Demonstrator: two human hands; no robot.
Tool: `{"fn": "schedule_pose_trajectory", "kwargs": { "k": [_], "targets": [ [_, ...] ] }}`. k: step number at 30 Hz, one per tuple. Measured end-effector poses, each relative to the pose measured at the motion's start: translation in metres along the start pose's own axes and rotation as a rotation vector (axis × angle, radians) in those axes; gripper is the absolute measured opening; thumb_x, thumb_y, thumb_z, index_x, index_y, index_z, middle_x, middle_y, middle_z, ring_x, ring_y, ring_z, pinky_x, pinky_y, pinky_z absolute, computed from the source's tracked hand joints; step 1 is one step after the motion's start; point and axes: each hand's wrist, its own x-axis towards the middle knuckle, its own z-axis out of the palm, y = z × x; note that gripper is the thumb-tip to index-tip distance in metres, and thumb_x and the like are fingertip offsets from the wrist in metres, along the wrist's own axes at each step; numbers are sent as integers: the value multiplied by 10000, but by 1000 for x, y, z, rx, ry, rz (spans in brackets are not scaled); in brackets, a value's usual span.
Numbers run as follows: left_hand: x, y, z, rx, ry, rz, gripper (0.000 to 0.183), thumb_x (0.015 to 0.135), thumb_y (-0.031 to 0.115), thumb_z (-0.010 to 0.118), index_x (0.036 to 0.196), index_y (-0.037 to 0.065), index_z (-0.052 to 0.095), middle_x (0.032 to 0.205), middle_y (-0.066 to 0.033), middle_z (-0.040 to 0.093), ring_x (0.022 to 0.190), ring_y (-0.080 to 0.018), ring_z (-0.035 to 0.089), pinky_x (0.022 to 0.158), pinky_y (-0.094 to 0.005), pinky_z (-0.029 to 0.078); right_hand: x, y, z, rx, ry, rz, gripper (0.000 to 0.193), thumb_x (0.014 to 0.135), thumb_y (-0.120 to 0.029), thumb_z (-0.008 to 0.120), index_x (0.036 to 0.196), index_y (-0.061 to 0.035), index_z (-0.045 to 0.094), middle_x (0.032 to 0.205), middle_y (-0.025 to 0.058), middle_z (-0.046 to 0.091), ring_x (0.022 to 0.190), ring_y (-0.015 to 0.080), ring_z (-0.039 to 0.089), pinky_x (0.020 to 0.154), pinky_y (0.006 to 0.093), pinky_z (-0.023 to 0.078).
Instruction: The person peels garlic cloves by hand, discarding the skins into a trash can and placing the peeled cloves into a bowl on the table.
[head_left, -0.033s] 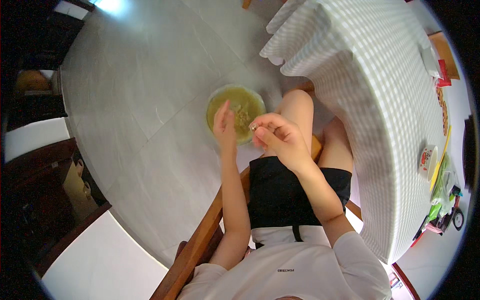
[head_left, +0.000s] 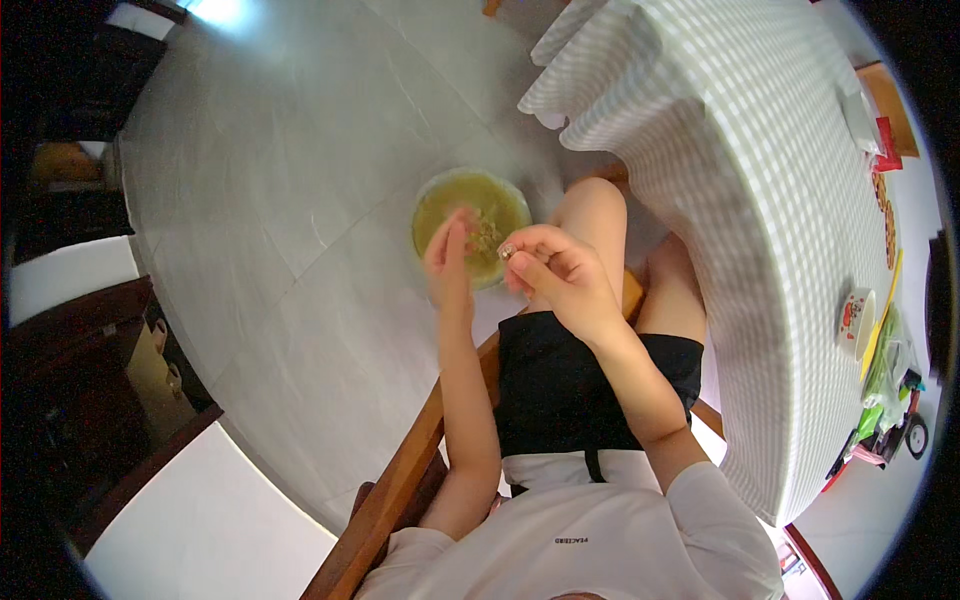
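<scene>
On the floor ahead of my knees stands a round, yellow-green bin or basin with a pale rim. Small light-brown scraps lie inside it. My left hand hovers above its near left part, blurred by motion, with its fingers stretched out and no object visible in them. Beside it, over the near right rim, my right hand pinches a small whitish-brown piece between thumb and fingers. That piece is too small to name its kind.
To the right stands a table under a grey-and-white checked cloth. It holds a white patterned bowl, a green plastic bag and a red packet. A wooden chair frame is at my left. Dark wooden furniture lines the left side.
My left hand has shifted slightly and its fingers have drawn down a little. My right hand keeps its place and its pinch on the small piece.
</scene>
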Motion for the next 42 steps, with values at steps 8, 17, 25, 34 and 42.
{"fn": "schedule_pose_trajectory", "kwargs": {
  "k": [8, 17, 25, 34, 42],
  "targets": [
    [-53, 70, 9, -54, -268, 137, 137, 719, -40, 602, 853, -23, 625, 824, -75, 569, 707, -128, 528, 583, -233, 422, 0, 7, 8, 33, -20, -120, 90, 831, -25, 513, 905, 25, 514, 838, 46, 562, 759, 100, 538, 679, 218, 436],
    [-63, 80, 15, 67, -241, 325, 68, 739, -29, 587, 802, -27, 612, 795, -81, 570, 705, -132, 540, 616, -215, 427, -4, -31, 16, -767, 67, -569, 239, 697, 49, 570, 921, -33, 586, 774, 102, 546, 782, 251, 542, 674, 283, 427],
    [-74, 86, 27, 13, -206, 284, 77, 779, 13, 567, 822, -43, 597, 799, -83, 573, 666, -114, 550, 609, -200, 455, -9, -30, 17, -682, 95, -611, 178, 713, 50, 575, 882, -6, 571, 742, 92, 524, 719, 210, 543, 620, 262, 441],
    [-74, 88, 24, 13, -139, 239, 104, 813, 37, 535, 857, -40, 589, 802, -82, 569, 717, -129, 565, 632, -202, 455, -9, -12, 21, -207, 192, -436, 132, 741, 39, 575, 856, -7, 531, 812, 71, 538, 715, 138, 536, 617, 233, 433],
    [-72, 86, 21, 64, -31, 448, 100, 808, 1, 521, 880, -42, 577, 819, -105, 582, 731, -150, 569, 639, -225, 452, -9, -19, 10, -356, 59, -245, 159, 781, 21, 525, 937, -10, 530, 836, 77, 547, 758, 128, 536, 638, 215, 420]
  ]
}}
